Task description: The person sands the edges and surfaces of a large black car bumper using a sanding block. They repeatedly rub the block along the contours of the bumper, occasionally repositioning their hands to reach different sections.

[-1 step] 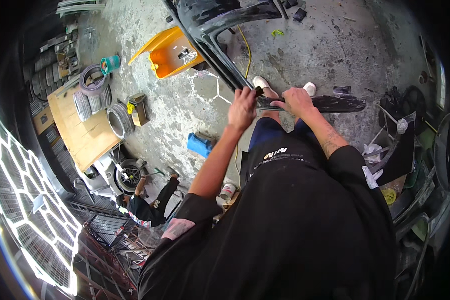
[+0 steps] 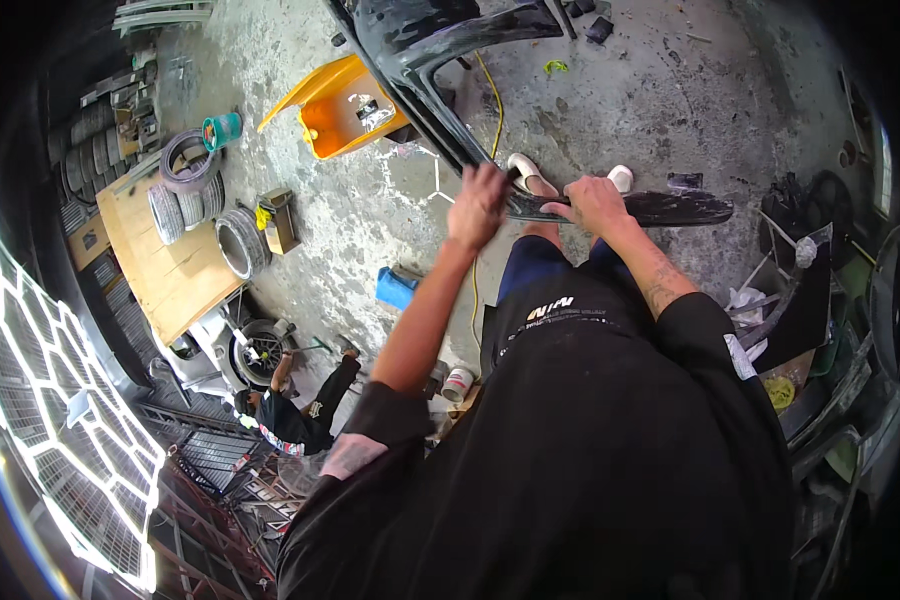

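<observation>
A long black car bumper (image 2: 432,112) with dull, scuffed patches spans from the top of the view to in front of my legs. My right hand (image 2: 598,204) is closed over the edge of its near arm, with the thumb stretched along the surface. At the corner of the bumper my left hand (image 2: 478,207) is curled and slightly blurred. A small dark piece shows by its fingertips; what it is, I cannot make out.
A yellow car panel (image 2: 342,140) lies on the floor beyond the bumper. A yellow cable (image 2: 494,92) runs underneath. Tires (image 2: 240,242), a wooden board (image 2: 170,262) and a blue cloth (image 2: 397,287) are leftward. A person (image 2: 295,412) crouches by a wheel. Dark parts (image 2: 815,310) crowd the right.
My left hand has shifted slightly left and away from me along the bumper. My right hand stays in place on the bumper.
</observation>
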Tool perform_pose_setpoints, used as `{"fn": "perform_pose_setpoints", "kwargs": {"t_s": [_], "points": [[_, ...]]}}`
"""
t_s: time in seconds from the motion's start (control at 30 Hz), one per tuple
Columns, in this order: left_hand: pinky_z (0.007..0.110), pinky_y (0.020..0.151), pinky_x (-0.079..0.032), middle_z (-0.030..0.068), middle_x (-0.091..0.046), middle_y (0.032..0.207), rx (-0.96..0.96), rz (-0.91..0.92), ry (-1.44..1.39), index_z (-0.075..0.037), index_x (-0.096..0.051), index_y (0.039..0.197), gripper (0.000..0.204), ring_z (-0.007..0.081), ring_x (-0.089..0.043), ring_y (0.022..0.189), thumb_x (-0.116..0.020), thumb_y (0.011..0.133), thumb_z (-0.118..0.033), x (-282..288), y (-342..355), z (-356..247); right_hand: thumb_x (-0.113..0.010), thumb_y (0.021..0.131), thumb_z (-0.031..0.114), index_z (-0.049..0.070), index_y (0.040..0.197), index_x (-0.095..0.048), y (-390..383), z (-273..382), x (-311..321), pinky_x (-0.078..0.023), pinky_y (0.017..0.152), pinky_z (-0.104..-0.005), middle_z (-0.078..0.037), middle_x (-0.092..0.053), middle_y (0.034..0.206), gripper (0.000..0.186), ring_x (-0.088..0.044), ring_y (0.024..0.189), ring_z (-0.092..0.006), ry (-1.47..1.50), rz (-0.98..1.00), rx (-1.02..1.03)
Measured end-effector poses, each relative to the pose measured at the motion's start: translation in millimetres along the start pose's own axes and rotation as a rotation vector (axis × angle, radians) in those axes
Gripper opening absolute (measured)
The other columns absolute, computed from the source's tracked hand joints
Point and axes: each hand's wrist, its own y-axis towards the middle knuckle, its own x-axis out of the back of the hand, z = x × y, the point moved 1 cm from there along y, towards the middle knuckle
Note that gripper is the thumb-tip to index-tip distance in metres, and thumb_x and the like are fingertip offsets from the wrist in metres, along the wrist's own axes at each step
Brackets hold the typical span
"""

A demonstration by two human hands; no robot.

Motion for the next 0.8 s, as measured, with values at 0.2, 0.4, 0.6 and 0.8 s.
{"fn": "perform_pose_setpoints", "kwargs": {"t_s": [0.2,0.4,0.6,0.8], "points": [[0.052,0.084,-0.052,0.0164,-0.059,0.1,0.179,-0.214,0.124,-0.005,-0.064,0.099,0.014,0.0409,-0.057,0.095,-0.066,0.085,-0.004,33,38,23,-0.065,0.086,0.071,0.006,0.085,-0.077,1,4,-2,-0.057,0.076,-0.0477,-0.018,-0.073,0.08,0.066,-0.074,0.084,-0.0378,0.011,-0.004,0.016],[0.053,0.091,-0.051,0.0149,-0.056,0.105,0.006,-0.02,0.085,-0.006,-0.065,0.106,0.026,0.0409,-0.055,0.097,-0.069,0.081,-0.004,31,32,29,-0.065,0.086,0.071,0.004,0.084,-0.076,2,8,1,-0.057,0.075,-0.0488,-0.02,-0.072,0.079,0.068,-0.073,0.083,-0.0396,0.019,0.004,0.019],[0.049,0.09,-0.05,0.0161,-0.057,0.103,0.172,-0.104,-0.095,-0.006,-0.066,0.102,0.019,0.042,-0.057,0.097,-0.067,0.083,-0.005,-19,-19,-37,-0.066,0.086,0.071,0.003,0.082,-0.076,1,5,2,-0.057,0.073,-0.0492,-0.02,-0.071,0.075,0.069,-0.072,0.08,-0.0412,0.019,-0.034,0.034],[0.05,0.082,-0.054,0.0146,-0.056,0.107,0.106,-0.132,0.065,-0.006,-0.067,0.104,0.023,0.039,-0.054,0.103,-0.067,0.081,-0.004,38,41,24,-0.065,0.086,0.071,0.004,0.087,-0.078,1,11,0,-0.058,0.074,-0.0496,-0.022,-0.072,0.077,0.068,-0.072,0.081,-0.042,0.01,0.021,0.016]]}}
